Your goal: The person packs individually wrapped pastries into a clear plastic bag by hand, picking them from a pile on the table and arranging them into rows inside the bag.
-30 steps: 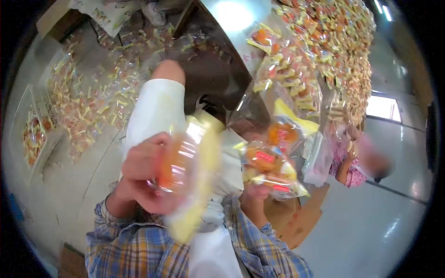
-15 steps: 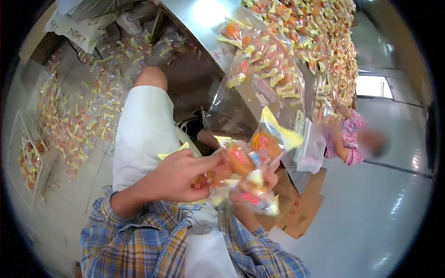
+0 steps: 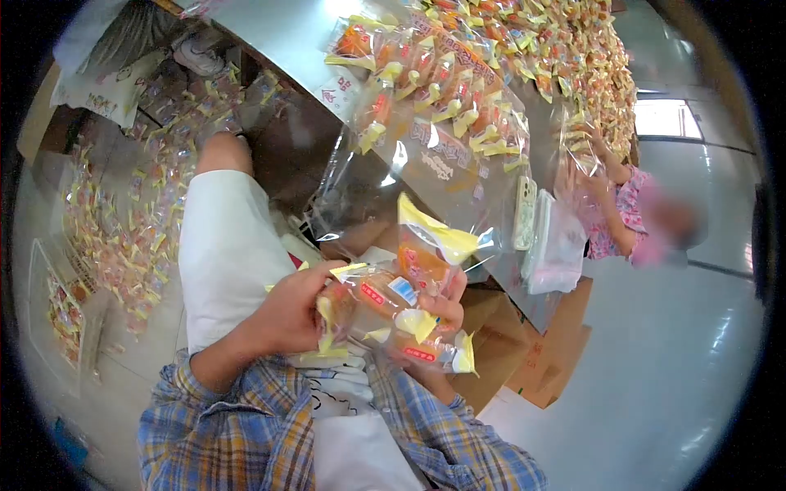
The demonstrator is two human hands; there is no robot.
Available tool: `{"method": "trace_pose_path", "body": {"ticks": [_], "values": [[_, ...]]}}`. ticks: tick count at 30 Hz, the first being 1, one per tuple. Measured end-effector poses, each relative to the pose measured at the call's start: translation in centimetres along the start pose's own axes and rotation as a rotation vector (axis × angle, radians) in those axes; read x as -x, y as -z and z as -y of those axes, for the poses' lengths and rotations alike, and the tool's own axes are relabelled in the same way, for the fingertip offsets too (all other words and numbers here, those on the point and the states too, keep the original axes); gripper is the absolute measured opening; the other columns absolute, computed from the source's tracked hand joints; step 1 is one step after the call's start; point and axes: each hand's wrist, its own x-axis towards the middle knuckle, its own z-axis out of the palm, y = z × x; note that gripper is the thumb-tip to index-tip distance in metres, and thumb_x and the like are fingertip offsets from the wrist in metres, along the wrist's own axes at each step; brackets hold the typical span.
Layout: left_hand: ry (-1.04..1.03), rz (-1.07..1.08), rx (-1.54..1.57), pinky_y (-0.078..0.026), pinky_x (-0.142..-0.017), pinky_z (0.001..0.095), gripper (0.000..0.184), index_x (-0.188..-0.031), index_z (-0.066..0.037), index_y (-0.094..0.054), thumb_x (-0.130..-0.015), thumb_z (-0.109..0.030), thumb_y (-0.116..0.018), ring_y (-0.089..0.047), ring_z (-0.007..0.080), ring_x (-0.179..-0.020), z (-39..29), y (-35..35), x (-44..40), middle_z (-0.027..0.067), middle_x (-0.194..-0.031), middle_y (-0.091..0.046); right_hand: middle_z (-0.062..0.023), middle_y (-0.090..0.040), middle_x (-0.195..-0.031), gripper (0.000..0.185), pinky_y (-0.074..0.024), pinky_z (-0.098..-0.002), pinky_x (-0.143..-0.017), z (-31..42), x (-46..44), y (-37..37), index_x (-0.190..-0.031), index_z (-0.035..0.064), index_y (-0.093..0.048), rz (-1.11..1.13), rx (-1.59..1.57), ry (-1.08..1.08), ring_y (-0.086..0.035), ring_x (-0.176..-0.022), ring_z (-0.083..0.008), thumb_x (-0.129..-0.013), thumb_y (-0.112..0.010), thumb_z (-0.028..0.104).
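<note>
Several wrapped snack packets [image 3: 379,296] with yellow ends are bunched before my lap. My left hand [image 3: 288,313] is closed on one packet [image 3: 334,315] at the left of the bunch. Behind and to the right, my right hand [image 3: 444,304] grips the other packets, its fingers partly hidden by the wrappers. One packet [image 3: 427,250] stands upright at the top of the bunch. Just beyond, a large clear bag [image 3: 442,151] lies over the table edge, with rows of the same packets inside its far part.
Loose packets [image 3: 557,41] are heaped on the table [image 3: 270,37]; others [image 3: 123,221] cover the floor. A phone-like object [image 3: 525,213] lies beside stacked clear bags [image 3: 553,250]. A co-worker [image 3: 630,213] handles a bag at the right. A cardboard box [image 3: 499,335] stands below the table.
My left hand has come from the left to the bunch, and its packet is now beside those in my right hand. The view has shifted, showing more of the large bag.
</note>
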Motion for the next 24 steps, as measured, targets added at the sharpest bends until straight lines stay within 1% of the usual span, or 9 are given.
{"method": "trace_pose_path", "body": {"ticks": [3,6,7,9,13,17,20,22,24], "values": [[0.099,-0.072,0.218,-0.054,-0.087,0.0346,0.067,-0.134,-0.006,-0.053,-0.075,-0.012,-0.086,-0.070,0.0257,-0.100,-0.4,0.4,-0.3,0.0108,-0.111,-0.068,-0.0240,-0.051,-0.143,0.067,-0.0479,-0.0499,-0.108,-1.7,-1.2,3.1,-0.125,0.0028,-0.065,0.222,0.185,0.269,-0.056,-0.132,-0.0392,-0.069,-0.094,0.026],[0.225,-0.126,0.314,-0.051,-0.094,0.0359,0.070,-0.134,-0.007,-0.052,-0.073,-0.009,-0.086,-0.065,0.0276,-0.115,-0.3,0.8,0.0,0.0161,-0.124,-0.064,-0.0222,-0.044,-0.149,0.071,-0.0430,-0.0540,-0.113,-1.8,-2.3,6.2,-0.123,0.0061,-0.067,0.368,0.093,0.078,-0.051,-0.138,-0.0406,-0.067,-0.098,0.036],[-0.096,-0.239,0.153,-0.046,-0.103,0.0387,0.071,-0.134,-0.008,-0.053,-0.071,-0.008,-0.086,-0.056,0.0308,-0.130,0.4,0.6,-1.1,0.0212,-0.138,-0.054,-0.0215,-0.044,-0.149,0.072,-0.0432,-0.0539,-0.113,-1.5,-2.4,6.7,-0.123,0.0058,-0.066,0.367,0.081,-0.008,-0.052,-0.137,-0.0402,-0.067,-0.098,0.037],[-0.100,-0.244,0.090,-0.042,-0.108,0.0409,0.071,-0.135,-0.008,-0.053,-0.072,-0.009,-0.086,-0.047,0.0327,-0.138,0.1,0.7,-0.8,0.0226,-0.145,-0.048,-0.0208,-0.043,-0.150,0.071,-0.0442,-0.0528,-0.112,-0.6,-2.3,7.2,-0.124,0.0054,-0.066,0.326,0.088,-0.144,-0.052,-0.137,-0.0391,-0.068,-0.097,0.037],[-0.088,-0.122,0.223,-0.035,-0.115,0.0435,0.071,-0.137,-0.008,-0.052,-0.074,-0.012,-0.086,-0.036,0.0349,-0.150,-1.1,0.4,-0.6,0.0231,-0.152,-0.044,-0.0200,-0.041,-0.155,0.065,-0.0461,-0.0457,-0.109,-0.5,-2.5,7.8,-0.122,0.0063,-0.068,0.284,0.426,0.132,-0.056,-0.133,-0.0356,-0.067,-0.095,0.028],[0.054,0.012,0.377,-0.037,-0.115,0.0439,0.077,-0.141,-0.010,-0.048,-0.074,-0.007,-0.086,-0.021,0.0315,-0.157,-2.0,-0.2,-1.6,0.0245,-0.166,-0.025,-0.0229,-0.042,-0.157,0.060,-0.0462,-0.0420,-0.103,1.6,-4.5,7.6,-0.117,0.0107,-0.073,0.313,0.788,0.373,-0.061,-0.122,-0.0313,-0.063,-0.094,0.021],[0.070,0.015,0.543,-0.021,-0.124,0.0439,0.075,-0.145,-0.005,-0.048,-0.078,-0.010,-0.082,-0.017,0.0321,-0.159,-1.8,-0.4,-3.5,0.0161,-0.148,-0.051,-0.0247,-0.041,-0.157,0.058,-0.0468,-0.0395,-0.102,2.4,-4.8,7.1,-0.115,0.0089,-0.074,0.274,0.878,0.440,-0.061,-0.122,-0.0301,-0.063,-0.095,0.022],[0.198,-0.010,0.626,-0.044,-0.110,0.0431,0.078,-0.151,-0.006,-0.042,-0.081,-0.006,-0.076,-0.053,0.0318,-0.134,-2.4,-0.2,-4.5,0.0130,-0.142,-0.054,-0.0255,-0.040,-0.158,0.057,-0.0477,-0.0393,-0.101,2.5,-4.8,7.4,-0.113,0.0081,-0.075,0.311,0.910,0.415,-0.061,-0.122,-0.0304,-0.063,-0.096,0.023],[0.361,-0.027,0.867,-0.056,-0.096,0.0416,0.079,-0.153,-0.008,-0.039,-0.082,-0.004,-0.073,-0.069,0.0291,-0.112,-3.9,-0.1,-5.8,0.0115,-0.138,-0.056,-0.0261,-0.041,-0.157,0.057,-0.0487,-0.0398,-0.101,2.3,-4.3,8.3,-0.112,0.0073,-0.076,0.325,0.936,0.379,-0.062,-0.121,-0.0311,-0.062,-0.096,0.024]]}}
